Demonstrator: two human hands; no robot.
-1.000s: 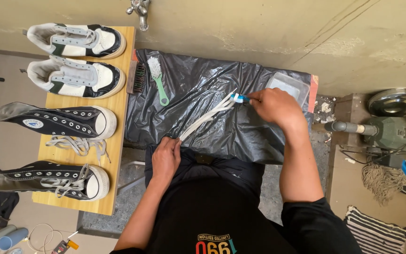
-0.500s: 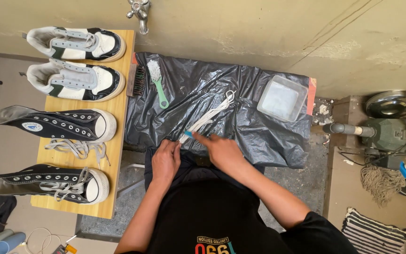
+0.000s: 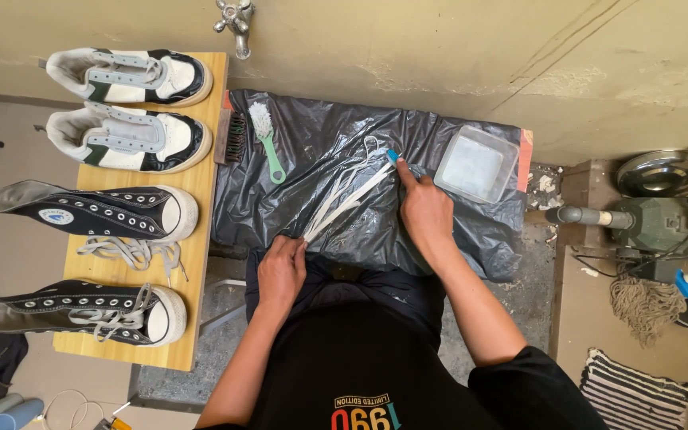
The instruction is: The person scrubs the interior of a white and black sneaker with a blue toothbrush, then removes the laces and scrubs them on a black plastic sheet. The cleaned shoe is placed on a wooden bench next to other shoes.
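Currently, head view: left hand (image 3: pixel 282 269) is pinching the near ends of the white shoelaces (image 3: pixel 342 197) against the black plastic sheet (image 3: pixel 320 143), fingers closed on them at centre frame. Right hand (image 3: pixel 425 209) is gripping a small blue-handled brush (image 3: pixel 392 156), closed round it, and is pressing its tip on the far ends of the laces, upper centre.

Risks, as judgement: the laces are fanning out loose, so a stroke could drag them from the left pinch. The sheet is lying wrinkled and looks wet; it may be bunching under the brush. The clear tray (image 3: pixel 476 165) is sitting just beside the right hand; an elbow swing could tip it.

Surface and room: the sheet is covering a bench against a stained wall. A green brush (image 3: pixel 267 137) is lying at upper centre. A wooden table (image 3: pixel 201 199) at left is carrying white sneakers (image 3: pixel 129 103) and black high-tops (image 3: pixel 89 255). A mop (image 3: pixel 650 302) is resting at right.
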